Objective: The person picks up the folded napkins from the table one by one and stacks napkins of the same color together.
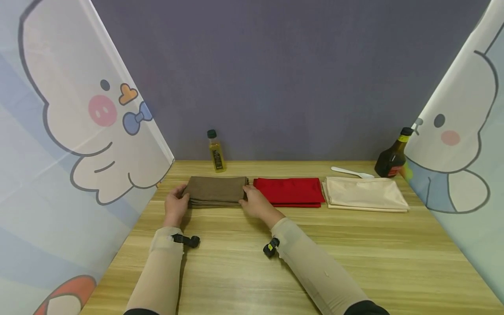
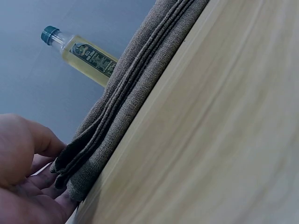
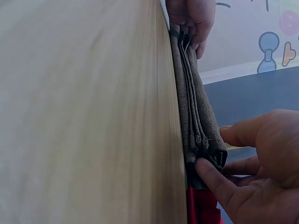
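A brown cloth (image 1: 216,189), folded into a flat layered rectangle, lies on the table in the head view. Its left end is held by my left hand (image 1: 175,206), thumb at the near corner and fingers round the far side. At the opposite end my right hand (image 1: 257,203) grips the near and far corners between thumb and fingers. From the left wrist view, the stacked fold edges of the cloth (image 2: 126,88) face the camera. The right wrist view shows the fingers (image 3: 216,183) against the end of the folds. A folded red cloth (image 1: 289,191) sits just right of my right hand.
A folded cream cloth (image 1: 364,194) lies further right on the wooden table (image 1: 236,262). Behind it are a white plastic spoon (image 1: 351,172) and a dark sauce bottle (image 1: 391,159). A small oil bottle (image 1: 217,154) stands behind the brown cloth, before a grey backdrop (image 1: 275,78).
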A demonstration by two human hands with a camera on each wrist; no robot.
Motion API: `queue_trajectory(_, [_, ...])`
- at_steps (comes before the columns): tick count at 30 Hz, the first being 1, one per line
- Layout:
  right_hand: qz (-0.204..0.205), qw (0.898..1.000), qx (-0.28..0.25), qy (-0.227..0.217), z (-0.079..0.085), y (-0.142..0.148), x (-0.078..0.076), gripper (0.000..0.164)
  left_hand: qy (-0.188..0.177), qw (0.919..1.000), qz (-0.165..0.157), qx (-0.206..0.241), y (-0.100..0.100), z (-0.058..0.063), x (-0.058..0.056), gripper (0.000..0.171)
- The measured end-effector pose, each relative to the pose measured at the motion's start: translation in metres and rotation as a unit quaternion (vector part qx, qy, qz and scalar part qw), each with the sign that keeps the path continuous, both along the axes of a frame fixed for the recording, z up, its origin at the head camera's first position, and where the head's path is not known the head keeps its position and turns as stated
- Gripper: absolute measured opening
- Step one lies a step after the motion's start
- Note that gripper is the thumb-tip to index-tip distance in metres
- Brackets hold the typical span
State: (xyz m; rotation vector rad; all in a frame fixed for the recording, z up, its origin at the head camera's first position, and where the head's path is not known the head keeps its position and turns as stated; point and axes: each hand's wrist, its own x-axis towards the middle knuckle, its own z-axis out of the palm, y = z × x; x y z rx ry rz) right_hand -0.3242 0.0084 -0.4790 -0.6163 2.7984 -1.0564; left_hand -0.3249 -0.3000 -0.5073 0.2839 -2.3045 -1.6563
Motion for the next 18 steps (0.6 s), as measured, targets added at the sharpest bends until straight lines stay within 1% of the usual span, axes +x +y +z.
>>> queue_trajectory(8, [0.002, 1.000, -0.008, -0.004, -0.0019, -0.0004, 0.0000, 0.067, -0.006, 1.0000, -0.003, -0.006, 0.0001, 0.0000, -0.0006, 0.047])
queue_trajectory(18, [-0.006, 1.000, -0.009, -0.004, 0.0000, -0.0011, 0.0013, 0.067, -0.005, 1.0000, 0.000, -0.007, 0.0005, 0.0000, 0.0002, 0.044])
